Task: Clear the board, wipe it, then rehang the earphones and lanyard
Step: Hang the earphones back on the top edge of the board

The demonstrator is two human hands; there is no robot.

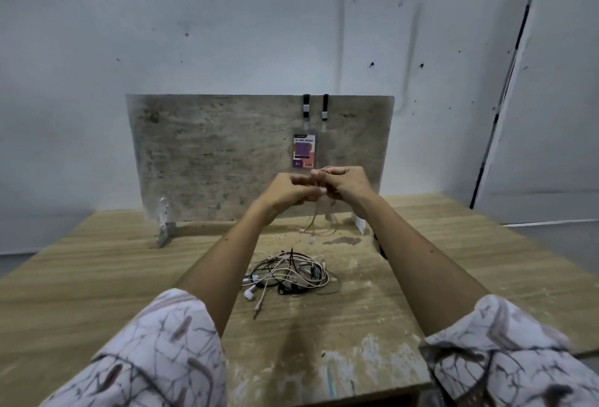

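Wooden table [113, 277], pale grained laminate worn and smeared with whitish residue toward its near edge, carries everything here. Along its far edge stands the board [210, 153], a flat grey-brown rectangular panel, mottled and scuffed, propped upright on small feet at its lower corners. From the board's top edge, right of centre, the lanyard [306, 105] hangs by two dark straps with metal clips, and its clear card holder [304, 150], with a purple and pink insert, lies flat against the panel. In front of the board, raised above the table's middle, the left hand [285, 191] and right hand [346, 184] meet, each with fingers curled and pinching a thin pinkish earphone cable [319, 218] whose loose end trails down toward the table near the board's right foot; whether they are untangling or coiling it is hard to judge, since the fingers blur together. Nearer the viewer, at mid-table, lies a tangle of earphones [291, 273], black and white rubbery cords looped over one another, with glossy white buds and a plug sticking out toward the near edge. Risks, as judged: the slack end may snag the pile or the board's foot and drag either along; a hard pull could tighten a knot or strain the slender wire; a hand brushing the lightly propped board could tip it.
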